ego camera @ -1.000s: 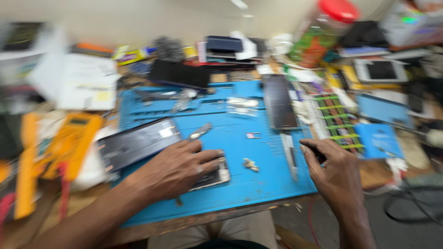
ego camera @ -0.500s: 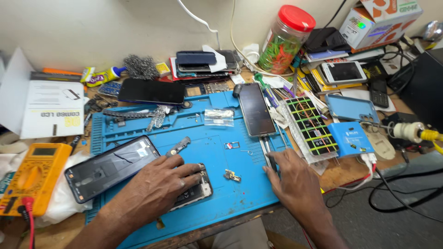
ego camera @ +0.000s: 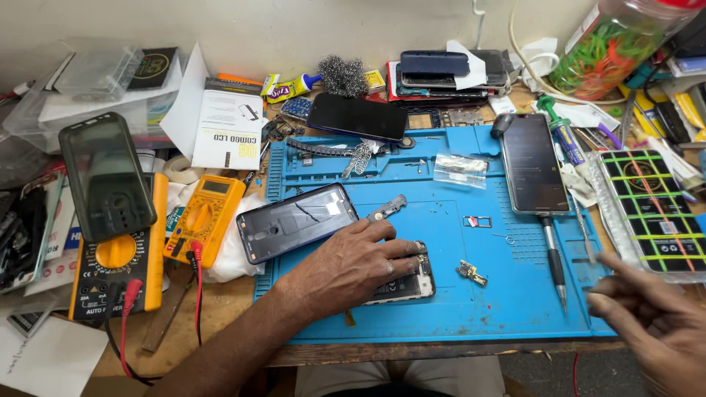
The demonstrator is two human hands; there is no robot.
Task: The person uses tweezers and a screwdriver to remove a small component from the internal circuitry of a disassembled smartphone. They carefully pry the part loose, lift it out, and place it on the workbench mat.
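My left hand [ego camera: 349, 266] lies flat on an opened phone body [ego camera: 408, 283] on the blue repair mat [ego camera: 441, 220], pressing it down. A dark phone back cover [ego camera: 294, 220] lies just left of that hand. My right hand [ego camera: 651, 320] hovers at the lower right, off the mat's corner, fingers loosely spread and blurred, holding nothing. A small circuit part [ego camera: 471, 272] and a tiny tray [ego camera: 476, 221] lie on the mat between the hands. A screwdriver [ego camera: 553, 257] lies along the mat's right side below a dark phone [ego camera: 533, 163].
Two yellow multimeters [ego camera: 202, 220] [ego camera: 118, 265] with red leads sit at left. A black phone [ego camera: 357, 116], stacked phones [ego camera: 445, 73], a steel-wool ball [ego camera: 346, 76], a clear jar [ego camera: 607, 48] and a green-gridded pad [ego camera: 651, 209] crowd the bench.
The view has swung left and closer. My right hand has lifted off the mat's right side and drawn back toward the lower right. My left hand stays on the opened phone.
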